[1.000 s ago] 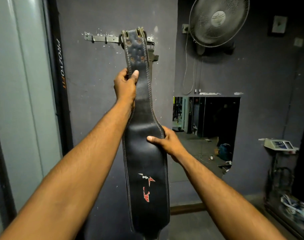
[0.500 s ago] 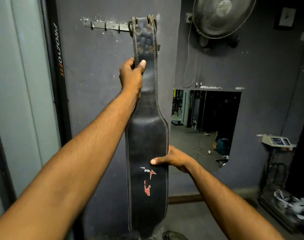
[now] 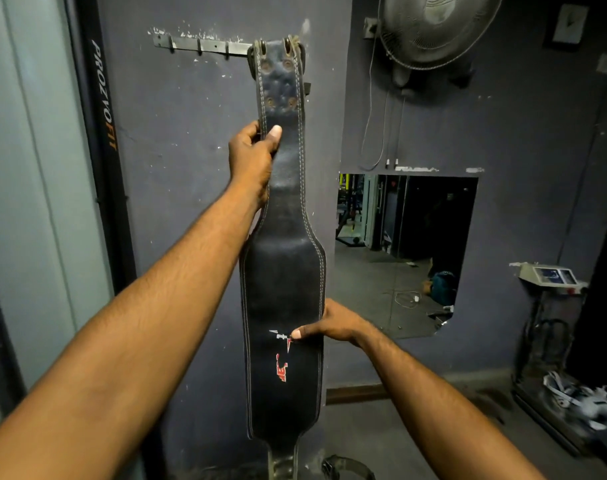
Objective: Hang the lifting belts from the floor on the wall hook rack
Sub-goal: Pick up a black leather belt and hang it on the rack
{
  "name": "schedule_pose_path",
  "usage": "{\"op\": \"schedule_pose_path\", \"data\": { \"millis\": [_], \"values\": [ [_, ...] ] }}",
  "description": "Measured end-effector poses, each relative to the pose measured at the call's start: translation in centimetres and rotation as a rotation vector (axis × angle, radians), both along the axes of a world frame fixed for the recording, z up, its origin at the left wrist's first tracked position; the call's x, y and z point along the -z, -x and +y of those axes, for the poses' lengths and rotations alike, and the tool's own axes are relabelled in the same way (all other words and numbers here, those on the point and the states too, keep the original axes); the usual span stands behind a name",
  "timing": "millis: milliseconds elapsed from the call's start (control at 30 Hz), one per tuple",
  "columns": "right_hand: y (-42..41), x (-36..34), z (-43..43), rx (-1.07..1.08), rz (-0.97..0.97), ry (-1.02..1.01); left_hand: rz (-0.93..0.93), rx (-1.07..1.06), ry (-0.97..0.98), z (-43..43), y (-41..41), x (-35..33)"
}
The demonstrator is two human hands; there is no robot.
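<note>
Steel hook rack on the wall, left hand still gripping the black belt high; top sits at the rack's right end; right hand has slid lower, pinching its edge.

The wide black stitched leather belt looks worn and faintly glossy; the thin grey metal hook rack dull; the dark painted wall matt, chipped.

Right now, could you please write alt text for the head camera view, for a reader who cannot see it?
Two bare hands hold a long black lifting belt upright against a dark wall, its top at a metal hook rack. The left hand grips high, the right hand lower down.
</note>
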State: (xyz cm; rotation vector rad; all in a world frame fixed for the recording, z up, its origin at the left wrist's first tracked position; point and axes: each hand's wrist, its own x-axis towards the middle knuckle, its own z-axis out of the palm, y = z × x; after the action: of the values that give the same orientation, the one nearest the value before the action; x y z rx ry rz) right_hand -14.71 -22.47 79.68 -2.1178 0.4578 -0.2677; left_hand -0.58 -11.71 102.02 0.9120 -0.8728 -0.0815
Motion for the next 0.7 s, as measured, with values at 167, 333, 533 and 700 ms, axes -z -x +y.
{"op": "schedule_pose_path", "data": {
  "millis": [167, 333, 533, 700],
  "values": [
    [0.6, -8.4, -1.1, -0.032, -0.329, -0.171, 0.038, 0.027, -0.036, -0.6, 0.8, 1.4],
    [-1.5, -18.7, -0.4, 0.143, -0.852, -0.151, -0.022, -0.026, -0.156, -2.0, 3.0, 4.9],
    [-2.4, -19.7, -1.9, 0.133, -0.960, -0.115, -0.113, -0.123, -0.233, -2.0, 2.6, 6.0],
    [-3.0, -18.1, -2.0, 0.080, -0.932, -0.138, 0.016, -0.052, -0.249, -0.7, 1.8, -0.1]
  ]
}}
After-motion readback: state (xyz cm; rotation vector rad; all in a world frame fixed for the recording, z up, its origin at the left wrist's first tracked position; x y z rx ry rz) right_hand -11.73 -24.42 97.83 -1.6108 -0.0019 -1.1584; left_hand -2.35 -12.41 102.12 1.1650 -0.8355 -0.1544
